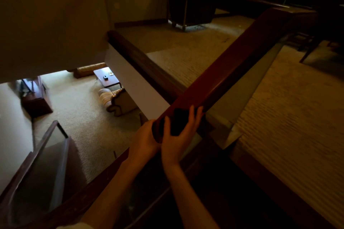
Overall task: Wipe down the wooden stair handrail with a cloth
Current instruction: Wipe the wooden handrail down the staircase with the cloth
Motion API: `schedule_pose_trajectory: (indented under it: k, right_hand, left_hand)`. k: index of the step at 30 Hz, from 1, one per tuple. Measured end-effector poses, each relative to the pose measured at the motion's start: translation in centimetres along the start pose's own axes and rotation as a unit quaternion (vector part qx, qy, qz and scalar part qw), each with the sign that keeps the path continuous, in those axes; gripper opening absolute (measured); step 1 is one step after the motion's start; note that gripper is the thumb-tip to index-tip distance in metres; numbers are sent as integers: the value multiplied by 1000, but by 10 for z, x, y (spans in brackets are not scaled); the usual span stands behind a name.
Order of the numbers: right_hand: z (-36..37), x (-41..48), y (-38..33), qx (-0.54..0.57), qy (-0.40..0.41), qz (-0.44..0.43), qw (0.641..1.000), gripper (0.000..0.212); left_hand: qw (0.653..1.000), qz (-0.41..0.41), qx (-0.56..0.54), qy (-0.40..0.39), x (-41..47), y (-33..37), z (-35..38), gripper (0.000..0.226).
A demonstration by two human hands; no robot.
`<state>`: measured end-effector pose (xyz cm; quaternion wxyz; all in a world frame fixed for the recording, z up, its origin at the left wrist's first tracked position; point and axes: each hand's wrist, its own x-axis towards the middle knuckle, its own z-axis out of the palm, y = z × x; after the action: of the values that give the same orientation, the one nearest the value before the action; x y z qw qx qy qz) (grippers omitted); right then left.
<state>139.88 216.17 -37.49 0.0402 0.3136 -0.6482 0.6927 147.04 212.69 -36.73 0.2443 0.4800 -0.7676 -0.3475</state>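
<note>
Pressing: our right hand (pixel 176 136) lies on the rail (pixel 229 72), fingers (pixel 192 115) nearly straight and spread flat over the cloth (pixel 178 122), thumb along its left edge.
Cloth spot: low centre of the frame, on top of the rail under our right palm. It is only a dark patch in the dim light, so we take it for cloth by its shape alone.
Grip: our left hand (pixel 146 135) sits just left of the right one, touching it, curled round the rail's left edge; its fingertips are out of sight beneath the wood.
Rail line: reddish wood, running from lower centre to upper right.
Carpet (pixel 297 108): pale and ribbed, at right.
Cart (pixel 191 5): dark, on casters, top centre.
Lower floor: at left we see a table (pixel 107 78) and a sofa (pixel 119 102).
</note>
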Motion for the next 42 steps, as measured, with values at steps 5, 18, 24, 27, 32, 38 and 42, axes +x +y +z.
schedule_pose_trajectory:
  k: [5,18,24,27,32,38,42]
  right_hand:
    - [-3,70,-2,45,80,-12,996,72]
    - [-5,120,3,-10,102,-65,993,76]
    - [-5,8,8,27,-7,-13,1000,83]
    - [-7,28,13,45,-11,-28,999,85]
    - [-9,100,1,65,87,-3,994,83]
    - [-9,15,14,58,-22,20,998,89]
    - [-18,60,7,79,0,13,997,93]
  left_hand:
    - [1000,-2,11,-22,-2,5,-2,84]
    - [996,32,34,-73,-1,0,-16,95]
    - [998,35,1,-46,-3,-1,-15,80]
    - [998,33,-1,-57,-2,-3,-15,84]
    - [997,40,26,-61,1,-3,-13,97]
    - [998,47,-5,-48,-2,-6,-12,88]
    - [997,48,-16,-60,0,-6,-12,94]
